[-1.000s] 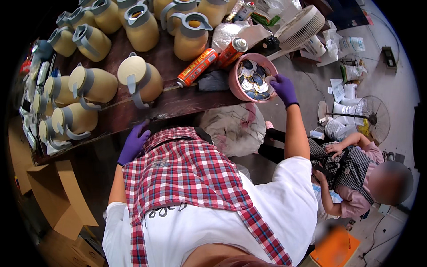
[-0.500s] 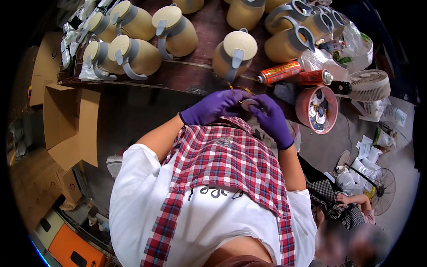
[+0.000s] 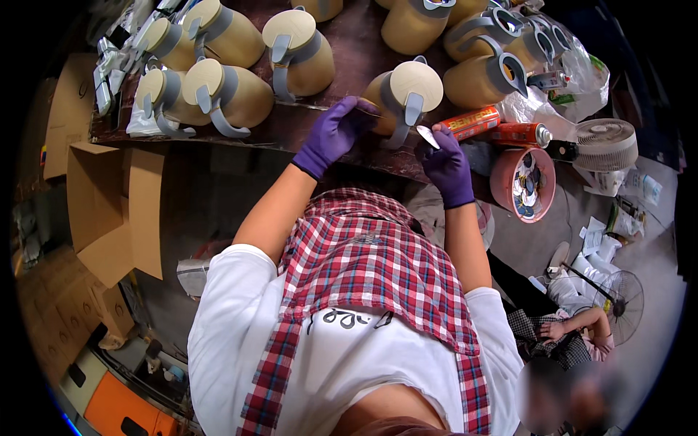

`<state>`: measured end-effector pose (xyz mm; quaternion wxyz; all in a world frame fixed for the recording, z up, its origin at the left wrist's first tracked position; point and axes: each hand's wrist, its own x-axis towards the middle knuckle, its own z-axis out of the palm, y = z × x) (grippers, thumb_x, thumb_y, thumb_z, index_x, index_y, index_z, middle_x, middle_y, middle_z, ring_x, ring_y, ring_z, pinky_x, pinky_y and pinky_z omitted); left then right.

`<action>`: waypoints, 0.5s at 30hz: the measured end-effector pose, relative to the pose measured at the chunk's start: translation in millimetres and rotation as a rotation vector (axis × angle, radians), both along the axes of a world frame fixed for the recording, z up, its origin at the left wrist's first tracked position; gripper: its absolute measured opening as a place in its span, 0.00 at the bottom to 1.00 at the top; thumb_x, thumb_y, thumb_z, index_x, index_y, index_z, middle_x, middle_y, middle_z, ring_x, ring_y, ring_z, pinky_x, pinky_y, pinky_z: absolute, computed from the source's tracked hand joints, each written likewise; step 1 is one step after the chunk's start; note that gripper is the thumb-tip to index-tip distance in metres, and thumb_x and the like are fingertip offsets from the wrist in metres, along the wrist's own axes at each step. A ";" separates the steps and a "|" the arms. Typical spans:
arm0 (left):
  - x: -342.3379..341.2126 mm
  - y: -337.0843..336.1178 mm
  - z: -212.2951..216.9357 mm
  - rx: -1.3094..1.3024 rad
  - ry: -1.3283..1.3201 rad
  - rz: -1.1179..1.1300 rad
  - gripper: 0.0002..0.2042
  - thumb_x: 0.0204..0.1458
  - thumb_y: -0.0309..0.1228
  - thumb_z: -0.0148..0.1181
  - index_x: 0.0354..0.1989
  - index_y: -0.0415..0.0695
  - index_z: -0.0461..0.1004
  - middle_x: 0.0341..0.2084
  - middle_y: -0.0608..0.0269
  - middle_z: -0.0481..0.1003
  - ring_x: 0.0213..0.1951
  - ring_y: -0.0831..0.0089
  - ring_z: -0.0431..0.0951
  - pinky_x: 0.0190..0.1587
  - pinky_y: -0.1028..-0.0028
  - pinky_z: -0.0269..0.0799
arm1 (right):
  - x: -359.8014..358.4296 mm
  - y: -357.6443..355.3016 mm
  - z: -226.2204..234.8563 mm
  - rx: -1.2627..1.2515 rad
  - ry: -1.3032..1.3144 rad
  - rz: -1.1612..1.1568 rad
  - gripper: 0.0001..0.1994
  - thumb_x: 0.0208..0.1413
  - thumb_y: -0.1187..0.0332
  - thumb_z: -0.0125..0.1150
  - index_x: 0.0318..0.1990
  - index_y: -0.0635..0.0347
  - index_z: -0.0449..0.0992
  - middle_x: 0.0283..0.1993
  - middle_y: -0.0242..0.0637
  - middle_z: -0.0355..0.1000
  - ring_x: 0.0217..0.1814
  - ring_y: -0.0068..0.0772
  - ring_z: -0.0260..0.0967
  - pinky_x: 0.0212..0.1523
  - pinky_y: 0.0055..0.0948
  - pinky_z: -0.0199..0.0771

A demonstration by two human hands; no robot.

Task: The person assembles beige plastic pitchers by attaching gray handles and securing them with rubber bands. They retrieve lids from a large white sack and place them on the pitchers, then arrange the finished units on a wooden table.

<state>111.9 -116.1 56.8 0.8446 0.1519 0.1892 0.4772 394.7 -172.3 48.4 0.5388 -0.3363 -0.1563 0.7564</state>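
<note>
Purple gloves cover both hands. My left hand (image 3: pixel 338 132) is at the left side of a tan jug (image 3: pixel 379 93) with a cream lid and grey handle. Its fingers are pinched on a thin yellow cord (image 3: pixel 369 110) that lies against the jug. On the jug's other side, my right hand (image 3: pixel 446 166) grips a small round white tag (image 3: pixel 427 136) between thumb and fingers, close to the grey handle (image 3: pixel 402 129). Whether the cord joins the tag is hidden behind the jug and handle.
More tan jugs (image 3: pixel 302 62) stand on the dark red table (image 3: pixel 320 112). Two red spray cans (image 3: pixel 472 122) lie right of my hand. A pink bucket (image 3: pixel 502 178) holds round tags. An open carton (image 3: pixel 109 211) is at left; a person's arm (image 3: pixel 582 320) shows at lower right.
My hands, which were together in front of the table edge, have moved forward and apart to either side of the jug. The tag has gone with my right hand.
</note>
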 end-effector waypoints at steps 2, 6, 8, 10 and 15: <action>-2.6 -3.0 38.3 0.166 0.095 -0.059 0.16 0.69 0.31 0.44 0.60 0.39 0.69 0.43 0.63 0.77 0.48 0.72 0.76 0.57 0.71 0.70 | -36.5 -0.7 78.3 0.000 -0.142 -0.046 0.17 0.61 0.79 0.59 0.57 0.64 0.73 0.54 0.33 0.71 0.47 0.19 0.71 0.45 0.20 0.74; 4.6 -4.0 58.7 0.351 0.452 -0.157 0.22 0.68 0.28 0.49 0.69 0.41 0.65 0.37 0.68 0.76 0.38 0.82 0.73 0.45 0.80 0.70 | -62.1 1.4 115.7 0.262 -0.804 0.031 0.15 0.60 0.76 0.63 0.55 0.66 0.75 0.48 0.32 0.76 0.48 0.18 0.73 0.48 0.21 0.75; 5.6 -11.2 76.4 0.300 0.610 -0.188 0.22 0.66 0.27 0.53 0.69 0.43 0.67 0.34 0.70 0.77 0.33 0.85 0.72 0.38 0.83 0.70 | -68.7 0.3 116.2 0.295 -0.981 -0.035 0.10 0.59 0.72 0.66 0.47 0.65 0.80 0.42 0.33 0.79 0.43 0.20 0.76 0.45 0.22 0.75; 7.1 -14.4 71.9 0.356 0.717 -0.138 0.21 0.62 0.26 0.60 0.65 0.46 0.73 0.39 0.70 0.77 0.35 0.84 0.72 0.39 0.81 0.68 | -75.2 -2.1 119.5 0.352 -1.193 -0.038 0.09 0.57 0.70 0.68 0.43 0.63 0.81 0.38 0.35 0.80 0.39 0.21 0.77 0.43 0.24 0.75; 6.5 -13.4 64.7 1.015 1.223 0.209 0.19 0.50 0.29 0.70 0.53 0.53 0.82 0.43 0.61 0.80 0.44 0.66 0.79 0.52 0.67 0.72 | -91.5 -2.8 122.2 0.338 -1.308 -0.049 0.12 0.56 0.61 0.69 0.39 0.61 0.83 0.35 0.38 0.81 0.36 0.33 0.80 0.39 0.31 0.76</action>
